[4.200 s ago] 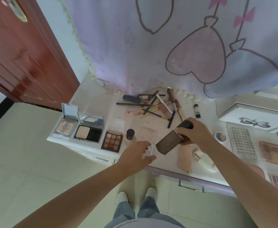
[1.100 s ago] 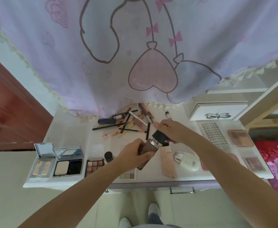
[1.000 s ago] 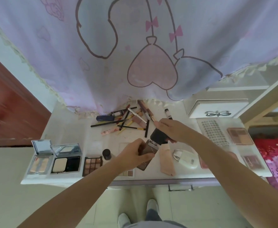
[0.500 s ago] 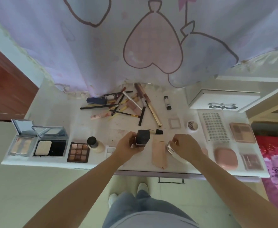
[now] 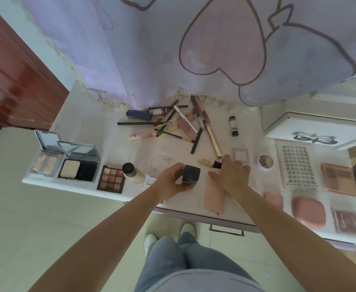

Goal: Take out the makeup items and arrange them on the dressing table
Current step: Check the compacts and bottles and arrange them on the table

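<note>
**Hands sorting makeup on a cluttered counter**

Seen from above, at the centre of the frame, the left hand [image 5: 169, 180] has its grip curled around a dark square bottle [image 5: 190, 174] standing near the front edge of the white counter [image 5: 84, 127]. Just to its right, the right hand [image 5: 230, 175] lies released, fingers straight, over a beige tube [image 5: 212, 198]. Pencils and brushes [image 5: 172, 125] are heaped at upper centre, with open compacts [image 5: 67, 165] at left.

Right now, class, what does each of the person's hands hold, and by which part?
The left hand grips the dark bottle round its body, below the square cap. The right hand holds nothing; its straight fingers reach over the small cream tube.
</note>
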The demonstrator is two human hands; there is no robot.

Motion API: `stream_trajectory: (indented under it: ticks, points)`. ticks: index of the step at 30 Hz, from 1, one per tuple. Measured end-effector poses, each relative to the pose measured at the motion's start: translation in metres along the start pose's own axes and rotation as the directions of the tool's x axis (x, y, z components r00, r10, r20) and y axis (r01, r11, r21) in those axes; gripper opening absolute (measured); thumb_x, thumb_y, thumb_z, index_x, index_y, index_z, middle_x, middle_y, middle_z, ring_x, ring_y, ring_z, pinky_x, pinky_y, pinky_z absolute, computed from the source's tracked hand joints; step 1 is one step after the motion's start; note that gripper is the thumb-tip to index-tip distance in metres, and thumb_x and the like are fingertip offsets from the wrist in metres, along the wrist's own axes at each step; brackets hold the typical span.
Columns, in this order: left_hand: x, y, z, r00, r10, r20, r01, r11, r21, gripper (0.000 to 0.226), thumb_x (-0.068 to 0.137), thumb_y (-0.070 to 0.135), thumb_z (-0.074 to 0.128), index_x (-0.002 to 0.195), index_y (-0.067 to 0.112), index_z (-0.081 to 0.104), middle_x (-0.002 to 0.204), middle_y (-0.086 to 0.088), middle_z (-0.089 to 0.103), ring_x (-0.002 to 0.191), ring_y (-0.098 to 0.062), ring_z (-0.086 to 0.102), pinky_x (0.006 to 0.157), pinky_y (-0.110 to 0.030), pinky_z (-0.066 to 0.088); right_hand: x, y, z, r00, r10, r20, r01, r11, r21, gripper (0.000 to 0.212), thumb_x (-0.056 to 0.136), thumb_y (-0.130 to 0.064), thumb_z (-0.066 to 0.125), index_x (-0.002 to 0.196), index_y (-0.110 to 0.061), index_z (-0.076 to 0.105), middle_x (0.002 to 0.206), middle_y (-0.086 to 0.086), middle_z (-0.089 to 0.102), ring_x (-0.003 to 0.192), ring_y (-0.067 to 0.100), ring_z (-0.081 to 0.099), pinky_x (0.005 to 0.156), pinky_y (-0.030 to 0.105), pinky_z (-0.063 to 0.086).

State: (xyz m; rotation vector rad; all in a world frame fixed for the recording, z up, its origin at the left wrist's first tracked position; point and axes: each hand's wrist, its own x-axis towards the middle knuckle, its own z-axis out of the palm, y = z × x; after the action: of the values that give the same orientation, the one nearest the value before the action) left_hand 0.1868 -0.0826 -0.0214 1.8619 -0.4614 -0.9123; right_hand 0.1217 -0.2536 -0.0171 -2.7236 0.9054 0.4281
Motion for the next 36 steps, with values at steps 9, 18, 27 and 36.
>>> stream_trajectory:
  ticks: [9,18,27,36]
  points:
    - [-0.029,-0.013,-0.005,0.991,-0.07,-0.113,0.075,0.996,0.043,0.057,0.074,-0.006,0.067,0.124,0.005,0.044,0.117,-0.002,0.051,0.112,-0.012,0.048,0.098,-0.018,0.036,0.004,0.001,-0.008,0.971,0.118,0.206,-0.18,0.932,0.315,0.046,0.079,-0.035,0.061,0.114,-0.015,0.039,0.091,0.0,0.049,0.088,0.022,0.049,0.088,0.037,0.03]
    - [-0.067,-0.008,-0.007,0.953,-0.054,-0.3,0.065,0.998,0.027,0.026,0.077,-0.001,0.065,0.09,0.015,0.049,0.082,0.006,0.054,0.082,-0.015,0.055,0.067,-0.009,0.047,-0.026,0.01,-0.052,0.961,-0.037,0.274,-0.114,0.849,0.515,0.031,0.081,-0.026,0.065,0.091,0.003,0.064,0.082,0.017,0.063,0.07,0.025,0.058,0.077,0.04,0.051]
    - [-0.111,0.046,0.023,0.958,0.273,-0.087,-0.181,0.812,0.556,0.055,0.08,0.034,0.065,0.127,0.015,0.043,0.126,0.0,0.046,0.114,-0.015,0.043,0.091,-0.02,0.031,-0.106,0.006,-0.099,0.989,-0.087,0.119,-0.032,0.664,0.747,0.03,0.078,-0.018,0.067,0.05,-0.015,0.055,0.053,0.0,0.044,0.052,0.012,0.039,0.049,0.019,0.029]
    - [-0.146,0.104,0.008,0.719,0.695,0.006,-0.387,0.393,0.834,0.043,0.078,0.024,0.068,0.11,-0.002,0.059,0.1,-0.018,0.066,0.086,-0.031,0.063,0.067,-0.034,0.051,-0.171,-0.024,-0.124,0.998,0.002,-0.067,0.053,0.586,0.808,0.043,0.092,-0.026,0.044,0.052,-0.011,0.041,0.031,-0.009,0.037,0.03,0.004,0.029,0.042,0.018,0.028]
